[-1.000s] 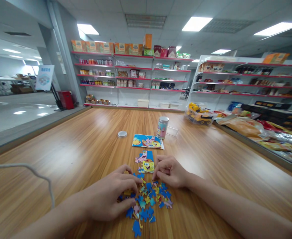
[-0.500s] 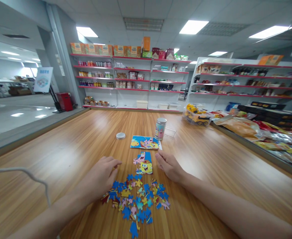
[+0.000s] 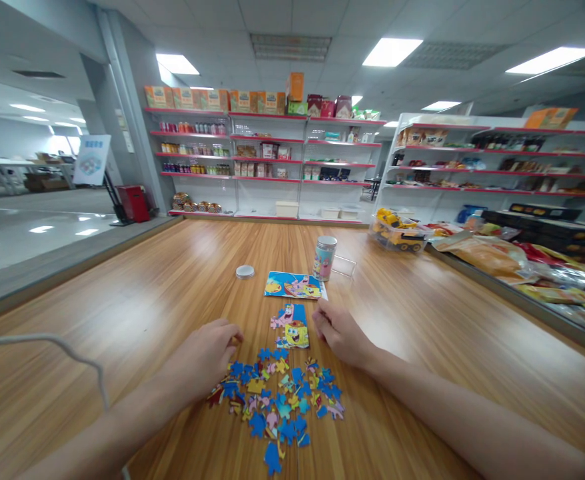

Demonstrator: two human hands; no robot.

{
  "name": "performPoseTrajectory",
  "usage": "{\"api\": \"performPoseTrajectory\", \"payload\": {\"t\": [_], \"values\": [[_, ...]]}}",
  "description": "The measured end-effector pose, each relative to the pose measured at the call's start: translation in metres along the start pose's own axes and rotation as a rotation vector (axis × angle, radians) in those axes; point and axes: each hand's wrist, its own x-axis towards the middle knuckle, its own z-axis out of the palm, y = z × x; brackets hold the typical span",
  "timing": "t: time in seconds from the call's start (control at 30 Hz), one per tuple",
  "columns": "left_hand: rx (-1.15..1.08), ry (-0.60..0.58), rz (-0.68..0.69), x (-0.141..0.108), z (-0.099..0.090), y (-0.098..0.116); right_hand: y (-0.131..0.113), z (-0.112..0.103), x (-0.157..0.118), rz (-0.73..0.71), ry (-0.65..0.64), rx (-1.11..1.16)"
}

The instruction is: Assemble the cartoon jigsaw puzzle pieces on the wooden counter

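Loose jigsaw pieces (image 3: 282, 400), mostly blue and yellow, lie scattered near the table's front. Just beyond them is a small joined section of puzzle (image 3: 293, 328) with a yellow and a pink cartoon figure. My left hand (image 3: 217, 347) rests at the upper left of the loose pieces, fingers curled; whether they hold anything is hidden. On the other side, my right hand (image 3: 340, 330) lies beside the joined section, its fingers folded together, their contents hidden. A picture card (image 3: 292, 285) lies flat beyond the joined section, with a printed can (image 3: 324, 259) upright at its right end.
A round white lid (image 3: 245, 271) and a clear plastic piece (image 3: 344, 266) lie on the wooden table (image 3: 172, 280). At the back right sits a clear tub of yellow toy vehicles (image 3: 398, 232). A grey cable (image 3: 72, 353) crosses the left side. Stocked shelves (image 3: 267, 160) stand behind.
My left hand's fingers have curled in more. The whole view has shifted slightly; the puzzle pieces, card and can keep their arrangement.
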Motion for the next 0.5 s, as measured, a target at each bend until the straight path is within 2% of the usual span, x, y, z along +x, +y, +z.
{"api": "performPoseTrajectory", "payload": {"t": [0.5], "values": [[-0.040,0.017,-0.009,-0.0019,0.0010,0.0047,0.0009,0.0008,-0.0009,-0.029,-0.034,-0.091]]}}
